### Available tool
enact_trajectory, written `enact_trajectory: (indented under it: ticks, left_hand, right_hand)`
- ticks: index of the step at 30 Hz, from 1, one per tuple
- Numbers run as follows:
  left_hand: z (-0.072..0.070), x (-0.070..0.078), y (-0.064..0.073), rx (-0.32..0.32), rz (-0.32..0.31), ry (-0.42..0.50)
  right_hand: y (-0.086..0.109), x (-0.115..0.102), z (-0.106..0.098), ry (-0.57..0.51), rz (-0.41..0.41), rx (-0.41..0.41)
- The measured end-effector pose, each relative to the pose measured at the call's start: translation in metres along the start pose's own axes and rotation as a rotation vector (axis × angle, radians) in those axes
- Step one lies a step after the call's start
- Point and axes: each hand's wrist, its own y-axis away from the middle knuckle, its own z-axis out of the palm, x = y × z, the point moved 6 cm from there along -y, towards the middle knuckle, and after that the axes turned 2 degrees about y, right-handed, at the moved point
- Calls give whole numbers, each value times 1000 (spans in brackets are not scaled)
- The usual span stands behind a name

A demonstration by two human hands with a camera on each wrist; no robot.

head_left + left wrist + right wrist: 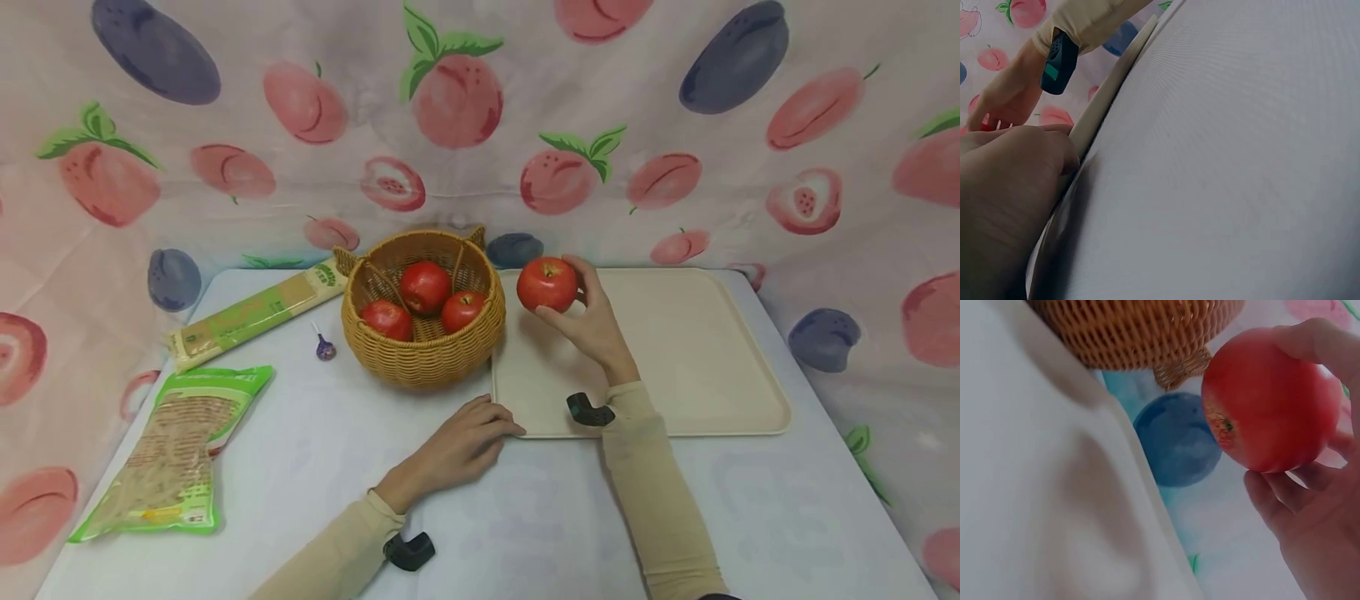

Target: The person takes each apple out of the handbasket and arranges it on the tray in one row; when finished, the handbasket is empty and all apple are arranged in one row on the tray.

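Observation:
In the head view my right hand (596, 321) holds a red apple (546, 284) above the left part of a beige tray (697, 358), thumb and fingers around its sides. The right wrist view shows this apple (1272, 403) close up, held away from the tray surface. Just left of it stands a round wicker basket (420, 362) with two ear-like points, and three red apples (425, 287) lie inside. My left hand (457, 442) rests at the tray's near left corner, fingers loosely bent and fingertips at the rim, as the left wrist view also shows.
To the left lie a long yellow-green packet (258, 315), a small wrapped lollipop (325, 347) and a green-edged clear bag (168, 454) of tan food. A white cloth (525, 533) covers the table. Behind it hangs a fruit-print curtain (480, 183).

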Motion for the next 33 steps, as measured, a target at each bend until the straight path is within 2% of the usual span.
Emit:
enact_trajectory:
  ticks: [9, 14, 21, 26, 33]
  left_hand:
    - [0, 5, -1, -1, 13, 14]
    - [-2, 6, -9, 14, 62, -27]
    - [0, 1, -18, -4, 62, -77]
    - [3, 0, -24, -12, 63, -85]
    - [5, -2, -27, -50, 22, -79]
  right_hand:
    - [2, 27, 2, -3, 78, -88]
    - [0, 44, 4, 0, 121, -132]
    - [-5, 81, 12, -13, 210, -179]
    - [-4, 91, 11, 11, 204, -199]
    - [-3, 94, 12, -9, 185, -233]
